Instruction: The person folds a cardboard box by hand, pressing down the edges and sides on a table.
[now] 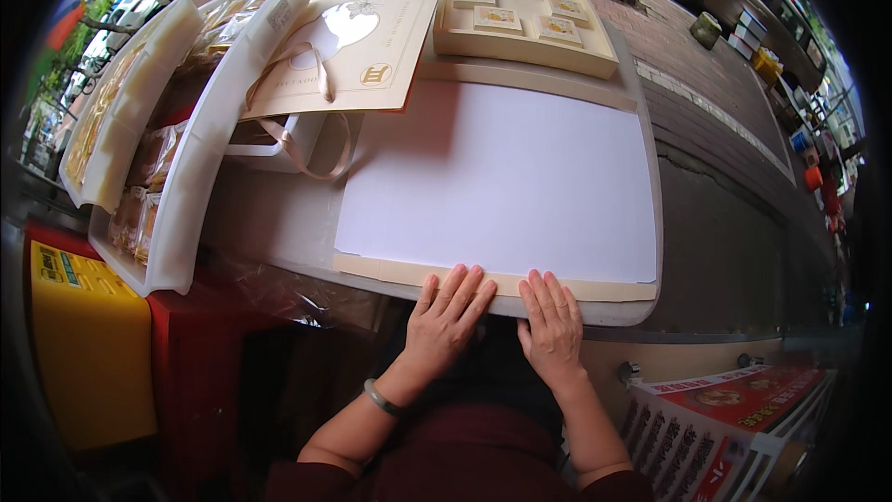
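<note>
A large white sheet (502,186) with cream flaps along its near and far edges lies flat on the grey table (269,223); it looks like an unfolded box blank. My left hand (448,323) rests with fingers stretched out on the near cream flap (395,270). Beside it, my right hand (553,323) also lies flat on that flap, its fingers straight. Neither hand grips anything. A pale bangle (381,397) circles my left wrist. Up left of the sheet leans a cream gift bag (386,56) with a cut-out shape and a ribbon handle (325,84).
Behind the sheet stands a shallow cream box (525,54) with several small square packs. White trays (209,130) of wrapped food line the left side. Below them are a yellow box (88,344) and a red stand (195,381). A red-and-white printed sign (734,400) is at lower right.
</note>
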{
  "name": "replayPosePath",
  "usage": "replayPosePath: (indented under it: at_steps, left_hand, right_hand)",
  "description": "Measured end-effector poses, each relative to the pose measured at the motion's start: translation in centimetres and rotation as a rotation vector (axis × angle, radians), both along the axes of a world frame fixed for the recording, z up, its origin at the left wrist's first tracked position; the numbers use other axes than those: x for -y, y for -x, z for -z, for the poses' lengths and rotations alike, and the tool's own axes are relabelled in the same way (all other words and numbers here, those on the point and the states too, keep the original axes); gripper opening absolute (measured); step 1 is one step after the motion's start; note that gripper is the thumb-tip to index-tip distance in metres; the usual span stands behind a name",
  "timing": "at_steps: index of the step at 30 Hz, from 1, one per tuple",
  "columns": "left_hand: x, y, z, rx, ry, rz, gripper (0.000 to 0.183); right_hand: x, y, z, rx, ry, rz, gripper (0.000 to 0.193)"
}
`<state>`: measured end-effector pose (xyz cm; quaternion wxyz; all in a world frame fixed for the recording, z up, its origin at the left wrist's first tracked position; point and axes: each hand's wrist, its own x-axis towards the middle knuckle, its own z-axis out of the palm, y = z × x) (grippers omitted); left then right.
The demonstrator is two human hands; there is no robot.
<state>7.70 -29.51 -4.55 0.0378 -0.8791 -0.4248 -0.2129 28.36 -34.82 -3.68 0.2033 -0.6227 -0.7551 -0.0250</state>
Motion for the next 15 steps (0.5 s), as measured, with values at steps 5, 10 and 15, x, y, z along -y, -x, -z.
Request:
replayPosePath:
  at_steps: [5,10,15]
  left_hand:
    - [-0.8,4.7,-0.4,-0.011,-0.003,-0.078,0.052]
    - [-0.9,7.0,0.5,-0.007,-0.009,-0.131,0.065]
    - [-0.7,5.9,-0.1,0.059,0.022,-0.158,0.058]
  right_hand:
    - [2.1,-4.4,-0.1,0.044,0.029,0.114,0.08]
    - [3.1,-6.2,-0.2,0.066,0.053,0.138,0.081]
    - [2.9,-5.8,-0.3,0.062,0.022,0.14,0.082]
